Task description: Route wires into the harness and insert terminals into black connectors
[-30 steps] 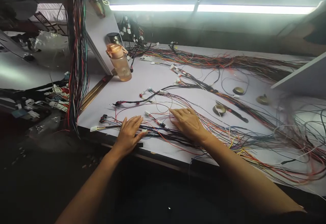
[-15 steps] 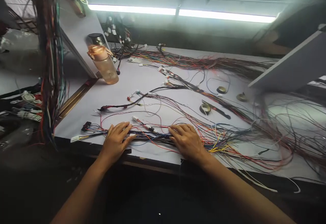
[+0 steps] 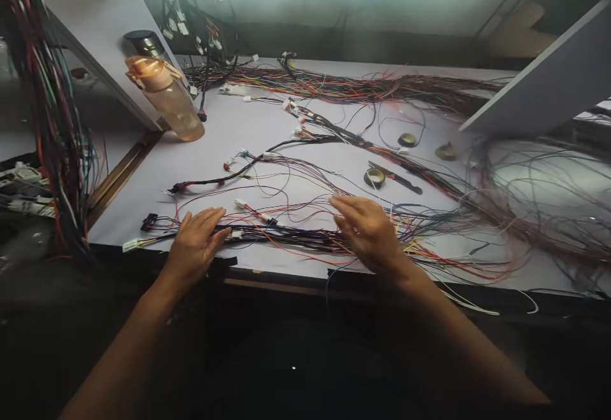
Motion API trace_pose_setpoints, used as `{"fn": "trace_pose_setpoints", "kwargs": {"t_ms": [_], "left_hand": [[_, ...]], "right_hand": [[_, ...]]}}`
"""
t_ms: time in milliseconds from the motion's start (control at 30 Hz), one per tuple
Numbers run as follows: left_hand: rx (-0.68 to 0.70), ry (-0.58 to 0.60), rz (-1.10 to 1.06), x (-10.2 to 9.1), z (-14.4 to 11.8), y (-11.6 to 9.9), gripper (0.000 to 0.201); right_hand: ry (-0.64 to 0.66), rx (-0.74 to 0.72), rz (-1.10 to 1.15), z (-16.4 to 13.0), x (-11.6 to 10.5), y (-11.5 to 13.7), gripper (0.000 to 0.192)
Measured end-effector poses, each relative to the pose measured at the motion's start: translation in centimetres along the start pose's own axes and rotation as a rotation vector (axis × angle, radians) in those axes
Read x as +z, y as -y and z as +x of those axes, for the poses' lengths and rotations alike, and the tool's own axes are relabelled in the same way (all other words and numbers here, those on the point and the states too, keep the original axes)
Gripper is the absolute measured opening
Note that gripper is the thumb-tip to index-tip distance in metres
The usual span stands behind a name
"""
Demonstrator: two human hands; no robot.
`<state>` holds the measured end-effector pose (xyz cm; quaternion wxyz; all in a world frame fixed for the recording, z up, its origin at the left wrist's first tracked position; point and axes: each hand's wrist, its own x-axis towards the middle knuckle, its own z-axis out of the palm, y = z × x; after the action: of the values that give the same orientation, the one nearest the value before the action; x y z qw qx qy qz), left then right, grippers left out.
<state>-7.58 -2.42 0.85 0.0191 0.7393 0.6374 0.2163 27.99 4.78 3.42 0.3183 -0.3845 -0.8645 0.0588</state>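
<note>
A wiring harness (image 3: 296, 235) of dark, red and blue wires lies along the table's front edge. Over its left part rests my left hand (image 3: 195, 242), open, fingers stretched forward and thumb apart. Farther right, my right hand (image 3: 370, 232) is open above the bundle, its fingers extended and its palm turned inward. A white connector (image 3: 132, 245) and a black connector (image 3: 149, 221) end the wires left of my left hand. Between the hands sit another white connector (image 3: 240, 204) and a small black piece on a red wire. What lies under my palms is hidden.
A bottle (image 3: 169, 102) stands at the left by a panel. Tape rolls (image 3: 374, 177) and a dark flat tool (image 3: 401, 181) lie beyond my right hand. A second taped harness (image 3: 334, 133) and a long wire bundle (image 3: 324, 86) cross behind. Loose wires spread at the right.
My right hand has lifted off the wires and turned, moving slightly right. My left hand stays on the bundle. A blue wire now hangs over the front edge. The view has tilted down.
</note>
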Motion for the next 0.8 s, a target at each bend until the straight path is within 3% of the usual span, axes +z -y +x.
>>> {"fn": "trace_pose_setpoints", "kwargs": {"t_ms": [100, 200, 333, 533, 667, 800], "left_hand": [[-0.011, -0.067, 0.011, -1.4, -0.8, -0.2, 0.038], [-0.039, -0.07, 0.054, -2.4, -2.2, 0.4, 0.038], [-0.124, -0.023, 0.089, -4.0, -3.3, 2.6, 0.042], [-0.261, 0.031, 0.136, -6.3, -2.8, 6.8, 0.047], [-0.247, 0.161, 0.181, -6.4, -1.9, 8.6, 0.05], [-0.14, 0.232, 0.203, -6.2, -0.6, 10.3, 0.041]], "right_hand": [[-0.052, 0.044, -0.018, -0.8, -2.3, -1.3, 0.029], [-0.041, 0.04, -0.022, -2.5, -3.2, -1.8, 0.027], [-0.051, -0.008, 0.037, -4.7, -2.3, -0.9, 0.032], [-0.066, -0.034, 0.122, -7.3, -0.1, 1.4, 0.039], [-0.047, -0.054, 0.118, -8.0, 0.7, 1.5, 0.035], [-0.031, -0.059, 0.102, -7.7, 0.6, 1.9, 0.033]]}}
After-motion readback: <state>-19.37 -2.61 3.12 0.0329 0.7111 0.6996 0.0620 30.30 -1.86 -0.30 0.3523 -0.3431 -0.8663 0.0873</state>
